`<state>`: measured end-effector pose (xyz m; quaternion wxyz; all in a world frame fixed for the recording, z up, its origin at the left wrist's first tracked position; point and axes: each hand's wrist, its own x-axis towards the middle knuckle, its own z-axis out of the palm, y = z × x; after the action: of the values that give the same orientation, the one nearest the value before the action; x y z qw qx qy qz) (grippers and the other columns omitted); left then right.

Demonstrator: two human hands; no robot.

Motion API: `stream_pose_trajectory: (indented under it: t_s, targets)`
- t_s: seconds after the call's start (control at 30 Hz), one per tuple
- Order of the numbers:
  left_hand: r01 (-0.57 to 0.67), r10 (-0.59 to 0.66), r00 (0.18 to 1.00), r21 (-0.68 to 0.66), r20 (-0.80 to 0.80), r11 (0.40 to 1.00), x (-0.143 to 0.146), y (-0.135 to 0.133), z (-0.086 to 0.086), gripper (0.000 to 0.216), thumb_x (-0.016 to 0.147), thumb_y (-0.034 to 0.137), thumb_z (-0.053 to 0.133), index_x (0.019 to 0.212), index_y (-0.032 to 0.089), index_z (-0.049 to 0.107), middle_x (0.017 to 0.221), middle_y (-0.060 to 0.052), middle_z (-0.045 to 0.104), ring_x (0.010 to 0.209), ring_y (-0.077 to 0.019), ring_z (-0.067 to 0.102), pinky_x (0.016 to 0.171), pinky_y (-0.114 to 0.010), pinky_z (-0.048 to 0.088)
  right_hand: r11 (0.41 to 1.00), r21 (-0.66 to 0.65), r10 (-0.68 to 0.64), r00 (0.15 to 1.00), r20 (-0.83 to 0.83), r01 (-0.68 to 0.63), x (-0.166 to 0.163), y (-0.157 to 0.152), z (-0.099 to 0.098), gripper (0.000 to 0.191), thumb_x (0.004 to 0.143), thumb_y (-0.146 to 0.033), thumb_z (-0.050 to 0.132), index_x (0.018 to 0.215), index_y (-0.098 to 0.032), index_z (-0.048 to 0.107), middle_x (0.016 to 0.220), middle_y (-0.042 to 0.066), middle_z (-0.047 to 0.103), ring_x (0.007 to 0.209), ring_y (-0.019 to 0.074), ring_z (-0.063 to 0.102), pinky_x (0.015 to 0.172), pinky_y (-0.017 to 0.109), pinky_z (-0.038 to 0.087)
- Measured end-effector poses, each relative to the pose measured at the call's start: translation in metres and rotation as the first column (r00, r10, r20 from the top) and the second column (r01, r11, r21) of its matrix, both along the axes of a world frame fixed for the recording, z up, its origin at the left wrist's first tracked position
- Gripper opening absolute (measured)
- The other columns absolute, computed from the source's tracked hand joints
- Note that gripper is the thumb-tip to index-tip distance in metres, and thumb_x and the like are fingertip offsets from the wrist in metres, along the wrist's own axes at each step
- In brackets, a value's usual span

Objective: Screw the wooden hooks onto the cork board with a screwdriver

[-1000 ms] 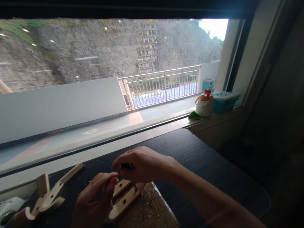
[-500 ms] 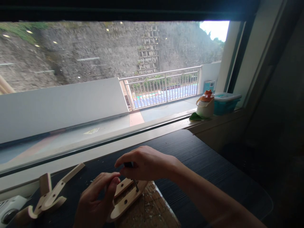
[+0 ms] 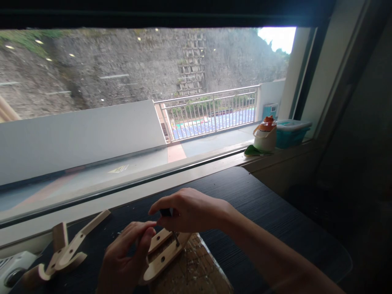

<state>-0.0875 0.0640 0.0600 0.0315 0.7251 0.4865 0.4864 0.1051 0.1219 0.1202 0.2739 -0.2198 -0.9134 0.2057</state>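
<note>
My right hand [image 3: 186, 210] is closed around the black handle of a screwdriver [image 3: 165, 212]. Its thin metal shaft points down into a hole in a pale wooden hook [image 3: 163, 259]. Beside it lies another pale wooden strip with a hole [image 3: 159, 240], partly hidden by my hands. Both pieces rest on a brown, tape-covered board or box [image 3: 199, 267]. My left hand [image 3: 127, 253] is close by, fingers curled and thumb near the index fingertip, almost touching my right hand. What it grips, if anything, is hidden.
More wooden hooks [image 3: 69, 249] lie on the dark table [image 3: 245, 204] at left, near a white device [image 3: 16, 265]. On the windowsill stand a white bottle with an orange top [image 3: 265, 134], a green leaf-shaped item [image 3: 254, 150] and a teal lidded box [image 3: 292, 134].
Almost nothing differs. Both hands stay in place, with the screwdriver still upright in the wooden hook; the whole view has shifted very slightly.
</note>
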Motion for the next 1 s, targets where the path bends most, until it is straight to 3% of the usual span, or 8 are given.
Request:
stream_pose_trajectory:
  t_s: [0.27,0.67,0.83,1.0]
  targets:
    - [0.034,-0.034,0.999,0.007,-0.022,0.999,-0.008,0.003,-0.011,0.014,0.080,0.030,0.059,0.088,0.022,0.066,0.069,0.003,0.064,0.058,-0.0110,0.061,0.059,-0.021,0.051,0.999,-0.018,0.042,0.998,0.037,-0.041,0.002,-0.003,0.003,0.037,0.081,-0.020,0.050,0.116,-0.019,0.062,0.065,-0.002,0.055,0.058,0.0078,0.044,0.057,0.019,0.032]
    - [0.034,-0.034,0.999,0.012,-0.024,0.999,-0.003,0.002,-0.007,0.012,0.081,0.030,0.058,0.084,0.023,0.066,0.064,0.005,0.061,0.056,-0.0092,0.061,0.058,-0.020,0.049,0.999,0.000,0.033,0.999,0.025,-0.033,0.002,-0.001,0.000,0.035,0.081,-0.025,0.052,0.114,-0.020,0.061,0.067,-0.002,0.057,0.057,0.0077,0.043,0.056,0.019,0.031]
    - [0.040,-0.040,0.998,0.017,-0.047,0.999,-0.005,0.002,-0.006,0.013,0.081,0.030,0.058,0.086,0.023,0.066,0.068,0.004,0.063,0.056,-0.0091,0.061,0.057,-0.019,0.049,0.994,-0.058,0.091,0.995,0.047,-0.089,0.004,-0.003,0.004,0.040,0.081,-0.019,0.050,0.120,-0.019,0.058,0.075,0.000,0.060,0.061,0.0079,0.046,0.059,0.019,0.033]
    - [0.039,-0.037,0.998,0.043,-0.048,0.998,-0.003,0.002,-0.004,0.012,0.081,0.030,0.058,0.085,0.023,0.067,0.066,0.004,0.062,0.057,-0.0089,0.061,0.057,-0.018,0.048,0.997,-0.061,0.060,0.996,0.071,-0.056,0.004,-0.001,0.005,0.037,0.084,-0.024,0.052,0.120,-0.020,0.059,0.069,-0.001,0.057,0.061,0.0084,0.047,0.059,0.019,0.033]
